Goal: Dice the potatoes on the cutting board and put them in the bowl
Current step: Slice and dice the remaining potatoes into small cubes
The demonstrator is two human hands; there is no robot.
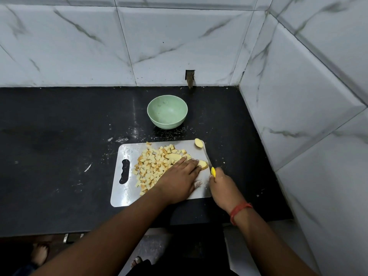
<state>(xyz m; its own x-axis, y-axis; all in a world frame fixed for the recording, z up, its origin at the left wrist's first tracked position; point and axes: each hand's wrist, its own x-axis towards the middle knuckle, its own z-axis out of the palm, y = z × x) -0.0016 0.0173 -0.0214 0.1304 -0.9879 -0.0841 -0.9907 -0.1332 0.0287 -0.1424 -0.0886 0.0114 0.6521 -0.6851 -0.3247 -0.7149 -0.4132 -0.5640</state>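
A steel cutting board lies on the black counter, with a heap of diced potato spread over its middle. My left hand lies flat over the heap's right side, its straight fingertips touching a potato piece near the board's right edge. My right hand grips a yellow-handled knife, whose blade runs along the right side of that piece. Another potato piece sits at the board's far right corner, and a larger slice rests on the heap. The green bowl stands empty behind the board.
The black counter stretches left of the board, with white crumbs scattered around it. Marble-patterned tiled walls close off the back and right side. The counter's front edge lies just below my forearms. A red band circles my right wrist.
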